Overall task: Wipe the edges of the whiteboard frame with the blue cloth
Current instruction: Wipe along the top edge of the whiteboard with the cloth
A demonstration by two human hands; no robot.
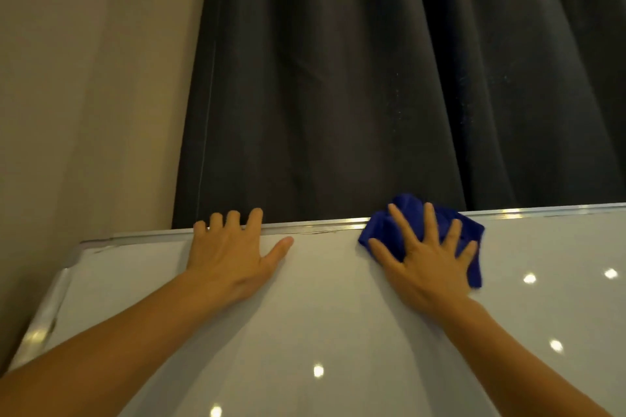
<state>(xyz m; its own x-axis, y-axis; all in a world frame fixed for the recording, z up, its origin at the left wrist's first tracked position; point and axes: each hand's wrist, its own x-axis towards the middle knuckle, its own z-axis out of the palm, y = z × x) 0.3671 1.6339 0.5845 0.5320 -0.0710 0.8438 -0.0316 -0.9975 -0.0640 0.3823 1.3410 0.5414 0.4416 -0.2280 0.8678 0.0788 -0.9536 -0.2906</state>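
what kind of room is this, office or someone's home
Hard to say for sure; probably a meeting room or home study. A large whiteboard with a metal frame stands before a dark pleated curtain and a plain beige wall. Glints on the board suggest ceiling spotlights.

Both bare forearms reach forward and up, palms facing away. The left hand [230, 254] lies flat, its four fingers [233, 218] curled over an edge, thumb splayed to the right. The right hand [425, 256] presses flat with fingers spread wide, thumb pointing left.
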